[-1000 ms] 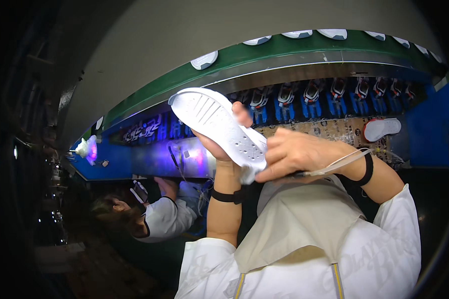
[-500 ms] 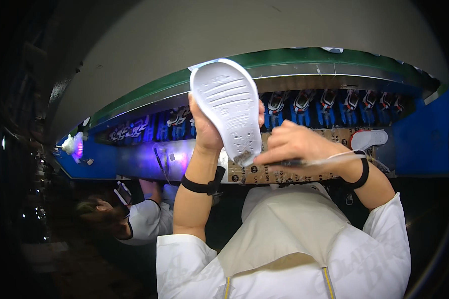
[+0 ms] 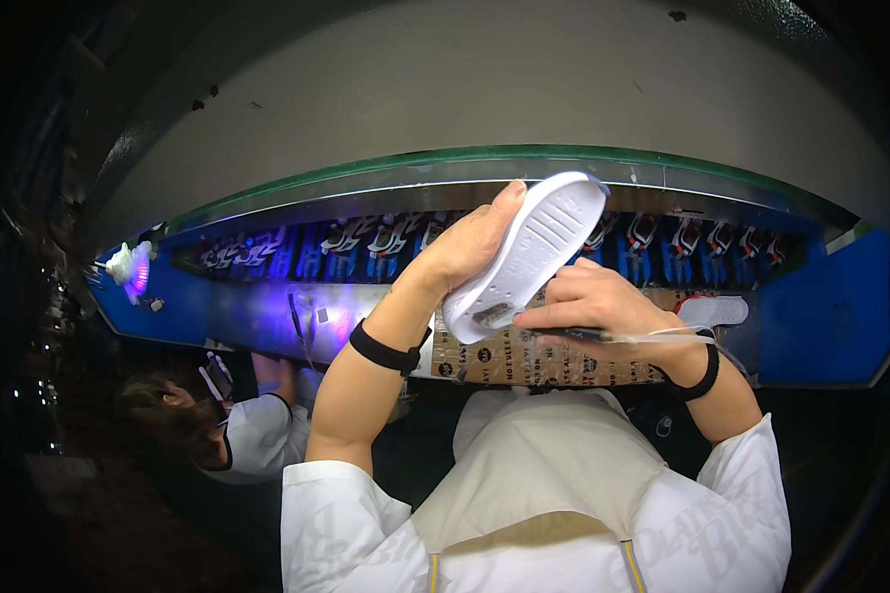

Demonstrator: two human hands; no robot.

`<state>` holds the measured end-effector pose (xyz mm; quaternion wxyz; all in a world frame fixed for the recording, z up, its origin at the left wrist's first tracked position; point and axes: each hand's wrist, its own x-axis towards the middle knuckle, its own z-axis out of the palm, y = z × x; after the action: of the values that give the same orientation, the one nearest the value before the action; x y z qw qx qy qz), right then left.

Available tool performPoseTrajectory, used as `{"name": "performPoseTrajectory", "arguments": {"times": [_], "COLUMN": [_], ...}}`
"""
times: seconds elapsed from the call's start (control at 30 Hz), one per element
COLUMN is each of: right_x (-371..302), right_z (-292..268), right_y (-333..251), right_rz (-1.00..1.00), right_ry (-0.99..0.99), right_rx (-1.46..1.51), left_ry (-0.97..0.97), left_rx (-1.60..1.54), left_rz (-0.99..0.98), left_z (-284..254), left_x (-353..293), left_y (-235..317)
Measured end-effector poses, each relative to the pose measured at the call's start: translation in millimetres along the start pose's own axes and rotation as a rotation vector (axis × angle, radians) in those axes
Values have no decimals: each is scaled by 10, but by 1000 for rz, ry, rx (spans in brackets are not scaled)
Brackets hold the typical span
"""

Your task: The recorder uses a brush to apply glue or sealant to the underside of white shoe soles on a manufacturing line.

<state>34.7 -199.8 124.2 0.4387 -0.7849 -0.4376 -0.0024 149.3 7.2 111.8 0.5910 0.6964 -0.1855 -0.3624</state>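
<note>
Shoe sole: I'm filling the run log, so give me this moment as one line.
left hand: holds white shoe sole raised, tread facing up | right hand: brush at heel | behind: belt with shoes

White shoe sole (image 3: pixel 529 252): held in the air over the counter (image 3: pixel 554 361), tilted, tread side facing the camera, toe end uppermost. Slim brush-like tool (image 3: pixel 583 336), apparently dark-tipped, lies near-horizontal, its tip touching the sole's lower heel end.

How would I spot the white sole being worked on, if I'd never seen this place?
Find the long blue conveyor crossing the scene, lined with shoes. Above its middle, the left hand holds up a white sole, tread facing the camera, while the right hand touches a thin tool to its lower end. It alone is lifted off the line.
</note>
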Motion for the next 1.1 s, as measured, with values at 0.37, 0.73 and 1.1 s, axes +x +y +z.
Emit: {"name": "performPoseTrajectory", "arguments": {"times": [0.37, 0.73, 1.1], "right_x": [29, 22, -358], "right_z": [-40, 125, 553], "right_y": [59, 220, 592], "right_rz": [-127, -58, 629], "right_ry": [-318, -138, 309], "right_rx": [-258, -17, 350], "left_ry": [11, 233, -102], "left_rx": [286, -184, -1451], "left_rz": [-109, -60, -280], "left_z": [-129, -442, -89], "left_x": [-114, -464, -1101], "left_y": [-172, -1170, -3577]}}
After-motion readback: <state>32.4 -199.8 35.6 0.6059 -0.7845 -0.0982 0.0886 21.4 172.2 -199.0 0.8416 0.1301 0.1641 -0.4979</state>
